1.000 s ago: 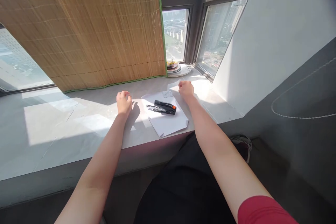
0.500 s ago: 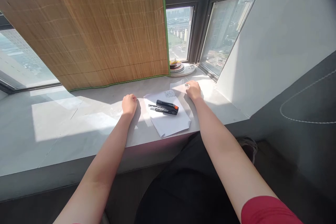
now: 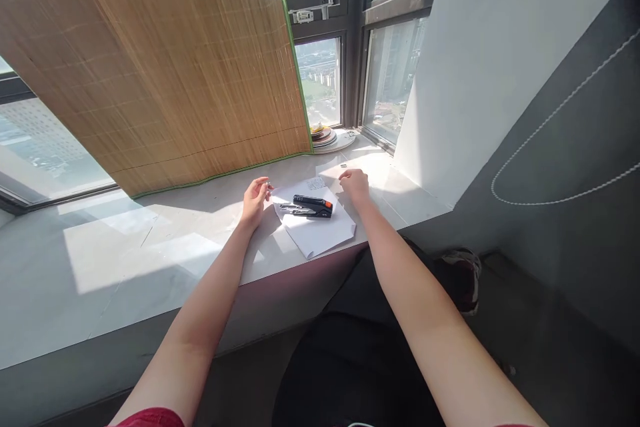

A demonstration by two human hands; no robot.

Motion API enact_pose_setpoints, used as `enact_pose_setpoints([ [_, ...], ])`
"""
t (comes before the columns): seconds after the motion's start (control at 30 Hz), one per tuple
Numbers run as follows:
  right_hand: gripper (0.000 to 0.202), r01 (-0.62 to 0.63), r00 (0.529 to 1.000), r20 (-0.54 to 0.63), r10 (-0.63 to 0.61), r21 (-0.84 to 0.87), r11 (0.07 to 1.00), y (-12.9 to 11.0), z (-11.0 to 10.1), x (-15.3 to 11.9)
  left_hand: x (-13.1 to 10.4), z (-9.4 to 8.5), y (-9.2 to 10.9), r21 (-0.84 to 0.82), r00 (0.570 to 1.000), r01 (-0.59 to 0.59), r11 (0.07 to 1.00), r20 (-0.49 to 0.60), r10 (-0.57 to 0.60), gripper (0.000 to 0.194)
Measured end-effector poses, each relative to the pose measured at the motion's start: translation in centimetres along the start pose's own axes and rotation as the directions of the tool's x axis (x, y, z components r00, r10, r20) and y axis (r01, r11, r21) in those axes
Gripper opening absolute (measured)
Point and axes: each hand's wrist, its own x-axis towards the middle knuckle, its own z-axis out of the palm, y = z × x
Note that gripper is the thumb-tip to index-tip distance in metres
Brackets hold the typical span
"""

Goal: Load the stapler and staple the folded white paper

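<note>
One stapler (image 3: 313, 207) between two hands (image 3: 255, 201) (image 3: 355, 188)

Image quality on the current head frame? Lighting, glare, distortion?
Head view: hard sunlight throws bright patches and shadows across the windowsill; the paper is bright, its print unreadable; the floor is murky. Head view: haze softens the scene beyond the window; apparent wide-angle stretch toward the edges; stapler outline readable, fingertip detail too small.
</note>
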Motion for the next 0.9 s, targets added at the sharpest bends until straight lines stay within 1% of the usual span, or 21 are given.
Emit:
enact_pose_setpoints([
  [0.07,0.026,0.004,1.0,0.017,-0.005,0.068,0.998,-0.1,-0.7,-0.7,0.1,0.0,0.0,-0.017,1.0,-0.003,1.0,0.009,0.003,0.047],
  [0.13,0.028,-0.004,0.999,0.048,-0.001,0.109,0.994,-0.1,-1.2,-1.3,0.3,0.0,0.0,-0.031,1.0,-0.006,1.0,0.024,0.006,0.043],
  [0.23,0.027,-0.005,0.997,0.075,-0.003,0.11,0.994,0.0,-1.2,-2.0,0.4,0.1,-0.2,-0.044,0.999,0.007,0.999,0.042,-0.005,0.042],
  [0.33,0.022,0.015,0.995,0.1,-0.023,0.083,0.996,0.0,-0.7,-2.2,0.3,0.2,-0.1,0.029,0.998,0.02,0.999,0.053,-0.021,0.048],
  [0.4,0.021,0.079,0.987,0.129,-0.091,0.094,0.992,-0.2,-0.3,-2.2,0.1,0.2,0.1,0.108,0.997,0.004,0.994,0.077,-0.012,0.05],
  [0.43,0.021,0.144,0.976,0.147,-0.161,0.119,0.982,-0.4,-0.1,-2.3,0.0,0.2,0.2,0.138,0.996,-0.01,0.99,0.094,-0.003,0.05],
  [0.47,0.022,0.227,0.952,0.173,-0.251,0.151,0.962,-0.5,0.1,-2.3,-0.1,0.2,0.4,0.157,0.994,-0.025,0.987,0.112,0.008,0.051],
  [0.5,0.024,0.316,0.913,0.208,-0.35,0.181,0.931,-0.7,0.4,-2.5,-0.2,0.2,0.4,0.167,0.992,-0.04,0.985,0.129,0.019,0.052],
  [0.53,0.026,0.402,0.86,0.254,-0.443,0.198,0.894,-0.8,0.6,-2.7,-0.3,0.3,0.5,0.172,0.989,-0.056,0.984,0.142,0.032,0.052],
  [0.57,0.03,0.48,0.796,0.314,-0.518,0.194,0.855,-0.9,0.8,-2.9,-0.4,0.4,0.5,0.176,0.987,-0.073,0.982,0.153,0.046,0.052],
  [0.6,0.035,0.549,0.728,0.383,-0.569,0.171,0.818,-1.0,1.1,-3.2,-0.5,0.4,0.6,0.183,0.985,-0.09,0.979,0.162,0.06,0.05],
  [0.63,0.04,0.608,0.666,0.452,-0.594,0.134,0.783,-1.0,1.4,-3.5,-0.5,0.5,0.6,0.193,0.982,-0.104,0.976,0.173,0.071,0.048],
  [0.67,0.042,0.651,0.621,0.508,-0.597,0.09,0.754,-1.0,1.7,-3.9,-0.6,0.5,0.6,0.209,0.98,-0.116,0.971,0.185,0.078,0.045],
  [0.7,0.042,0.679,0.598,0.545,-0.588,0.046,0.733,-1.0,1.9,-4.2,-0.6,0.6,0.7,0.232,0.976,-0.128,0.964,0.2,0.082,0.043],
  [0.73,0.039,0.69,0.595,0.564,-0.573,0.008,0.724,-1.0,2.2,-4.6,-0.7,0.6,0.8,0.262,0.972,-0.142,0.955,0.22,0.084,0.04],
  [0.83,0.026,0.662,0.642,0.554,-0.53,-0.051,0.748,-1.1,2.8,-5.3,-0.8,0.6,1.2,0.349,0.944,-0.201,0.915,0.32,0.085,0.032],
  [0.9,0.02,0.653,0.651,0.549,-0.525,-0.052,0.755,-1.2,2.9,-5.5,-1.0,0.8,1.4,0.359,0.912,-0.235,0.903,0.403,0.077,0.027],
])
